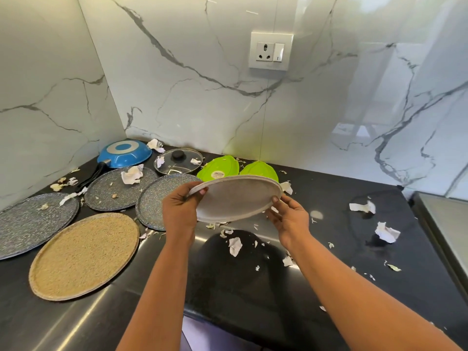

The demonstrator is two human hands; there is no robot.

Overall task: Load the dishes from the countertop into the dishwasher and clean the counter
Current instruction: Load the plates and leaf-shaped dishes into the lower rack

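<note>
Grey plate [236, 198] held tilted above the black surface [253, 287], underside toward camera. Left hand [179, 211] fingers curled over its left rim; right hand [291, 216] fingers pinch its right rim. Two green plates [222, 167] just beyond the fingers; tan plate [84, 255] well left. Paper scraps [386, 233] right.

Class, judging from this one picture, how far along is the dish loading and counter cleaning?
Early. Nothing looks loaded, and no dishwasher shows. In hand: the left hand and right hand hold a grey plate. Left: tan plate, blue pan, glass lid, paper scraps on the counter.
</note>
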